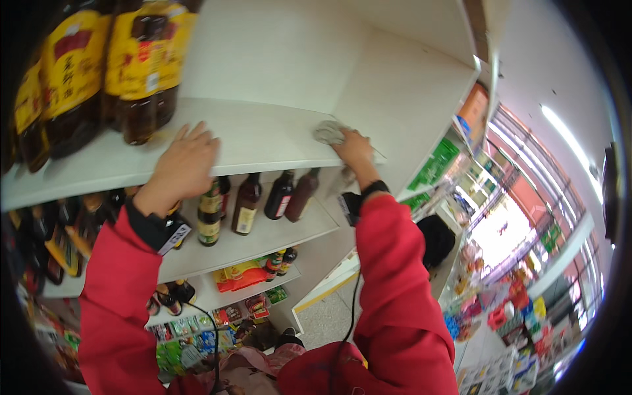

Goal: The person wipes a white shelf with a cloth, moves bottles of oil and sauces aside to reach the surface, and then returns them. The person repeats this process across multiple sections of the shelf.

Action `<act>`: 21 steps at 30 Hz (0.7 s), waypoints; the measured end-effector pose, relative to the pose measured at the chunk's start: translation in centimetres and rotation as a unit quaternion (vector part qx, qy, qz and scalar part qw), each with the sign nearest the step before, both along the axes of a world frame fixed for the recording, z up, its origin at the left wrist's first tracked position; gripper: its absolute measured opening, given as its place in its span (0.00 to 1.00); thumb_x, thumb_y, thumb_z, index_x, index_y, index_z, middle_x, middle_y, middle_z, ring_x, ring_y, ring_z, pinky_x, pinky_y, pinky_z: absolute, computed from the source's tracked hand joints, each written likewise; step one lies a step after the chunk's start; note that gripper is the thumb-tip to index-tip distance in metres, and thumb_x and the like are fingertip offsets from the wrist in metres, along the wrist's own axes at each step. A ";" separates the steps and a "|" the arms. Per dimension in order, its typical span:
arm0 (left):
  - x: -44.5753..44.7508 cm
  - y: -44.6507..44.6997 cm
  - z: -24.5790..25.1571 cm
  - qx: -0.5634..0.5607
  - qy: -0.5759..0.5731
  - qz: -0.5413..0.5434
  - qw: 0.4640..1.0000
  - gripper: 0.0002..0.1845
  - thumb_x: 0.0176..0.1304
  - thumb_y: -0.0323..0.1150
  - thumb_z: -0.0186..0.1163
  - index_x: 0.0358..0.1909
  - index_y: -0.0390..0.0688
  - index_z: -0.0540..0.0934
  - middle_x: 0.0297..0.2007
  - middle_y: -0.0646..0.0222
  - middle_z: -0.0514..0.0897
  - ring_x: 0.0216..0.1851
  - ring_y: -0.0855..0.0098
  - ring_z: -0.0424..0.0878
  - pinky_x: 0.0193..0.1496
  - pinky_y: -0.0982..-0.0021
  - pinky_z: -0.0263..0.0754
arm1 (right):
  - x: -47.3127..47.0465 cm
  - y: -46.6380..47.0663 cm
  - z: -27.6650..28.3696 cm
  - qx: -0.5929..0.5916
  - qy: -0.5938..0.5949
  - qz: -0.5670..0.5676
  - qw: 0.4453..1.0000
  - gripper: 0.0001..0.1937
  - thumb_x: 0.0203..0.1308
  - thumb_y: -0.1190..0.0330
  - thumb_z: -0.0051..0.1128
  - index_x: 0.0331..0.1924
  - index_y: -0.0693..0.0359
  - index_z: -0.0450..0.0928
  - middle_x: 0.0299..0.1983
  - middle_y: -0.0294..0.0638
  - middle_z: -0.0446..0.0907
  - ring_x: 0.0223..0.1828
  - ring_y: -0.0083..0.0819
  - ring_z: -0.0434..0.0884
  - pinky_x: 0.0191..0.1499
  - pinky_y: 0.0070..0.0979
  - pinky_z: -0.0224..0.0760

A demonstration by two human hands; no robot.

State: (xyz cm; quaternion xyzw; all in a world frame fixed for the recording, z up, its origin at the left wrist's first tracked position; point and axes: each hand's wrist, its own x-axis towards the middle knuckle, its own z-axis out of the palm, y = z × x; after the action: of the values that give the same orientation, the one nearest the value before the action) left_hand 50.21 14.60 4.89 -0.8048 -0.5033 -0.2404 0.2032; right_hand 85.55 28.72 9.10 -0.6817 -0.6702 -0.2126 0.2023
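Observation:
My right hand (354,148) presses a crumpled pale grey cloth (328,132) onto the white shelf board (266,133), close to the corner with the right side panel (400,94). Over the front edge of the same board, my left hand (186,160) rests with its fingers spread and nothing in its grasp. Just left of its fingertips stand several large dark oil bottles (148,59) with yellow labels. Whether the left palm touches the board is hidden.
On the shelf below stand dark glass sauce bottles (247,202), close under my hands. Lower shelves carry an orange packet (242,275), small bottles and packets. Black cables (354,301) hang by my sleeves. To the right are another counter with goods and a bright opening (498,232).

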 end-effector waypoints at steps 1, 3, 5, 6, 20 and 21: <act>0.2 -0.4 0.2 -0.032 0.012 0.027 0.999 0.30 0.39 0.27 0.66 0.49 0.32 0.72 0.54 0.51 0.73 0.66 0.52 0.61 0.70 0.54 0.51 | -0.7 -0.5 0.6 0.001 -0.013 -0.001 1.000 0.29 0.48 0.51 0.60 0.57 0.48 0.74 0.53 0.44 0.76 0.54 0.44 0.75 0.56 0.40 0.68; 0.6 -0.6 0.6 -0.002 0.014 0.015 1.000 0.29 0.39 0.27 0.66 0.48 0.32 0.72 0.54 0.51 0.74 0.66 0.53 0.61 0.70 0.54 0.50 | -3.0 -1.6 0.6 -0.050 -0.001 0.095 0.994 0.30 0.48 0.49 0.58 0.58 0.45 0.73 0.54 0.41 0.76 0.55 0.49 0.73 0.56 0.42 0.68; 0.9 -1.0 0.9 0.018 0.018 0.031 0.999 0.26 0.40 0.27 0.66 0.46 0.32 0.74 0.51 0.51 0.75 0.65 0.53 0.62 0.70 0.55 0.50 | -5.4 -2.5 1.1 -0.071 -0.010 0.203 0.976 0.30 0.49 0.49 0.58 0.59 0.43 0.72 0.57 0.41 0.74 0.58 0.50 0.70 0.58 0.43 0.66; 1.0 -1.2 1.0 0.042 0.019 0.024 0.999 0.25 0.40 0.28 0.67 0.44 0.32 0.75 0.50 0.51 0.76 0.64 0.53 0.63 0.70 0.55 0.51 | -6.9 -2.8 0.6 -0.070 -0.025 0.250 0.965 0.29 0.50 0.50 0.59 0.59 0.43 0.71 0.58 0.43 0.73 0.61 0.50 0.67 0.60 0.42 0.64; 2.0 -1.5 0.9 0.061 -0.029 0.042 0.997 0.24 0.34 0.18 0.60 0.42 0.30 0.76 0.49 0.51 0.77 0.62 0.52 0.66 0.68 0.57 0.58 | -0.5 12.3 5.6 -0.274 -0.185 0.188 0.925 0.36 0.63 0.45 0.43 0.68 0.61 0.54 0.66 0.58 0.59 0.66 0.50 0.61 0.66 0.35 0.55; 2.0 -1.4 0.9 0.081 -0.026 0.039 0.996 0.25 0.34 0.18 0.59 0.42 0.30 0.76 0.49 0.51 0.77 0.62 0.52 0.67 0.69 0.57 0.57 | -0.1 13.9 5.5 -0.270 -0.183 0.124 0.937 0.36 0.63 0.45 0.43 0.68 0.60 0.54 0.66 0.58 0.59 0.66 0.51 0.61 0.66 0.35 0.55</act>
State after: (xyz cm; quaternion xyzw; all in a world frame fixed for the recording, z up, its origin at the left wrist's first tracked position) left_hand 52.23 13.16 5.74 -0.7589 -0.5185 -0.2929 0.2635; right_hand 85.44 42.66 14.61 -0.5716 -0.8069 -0.1179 -0.0913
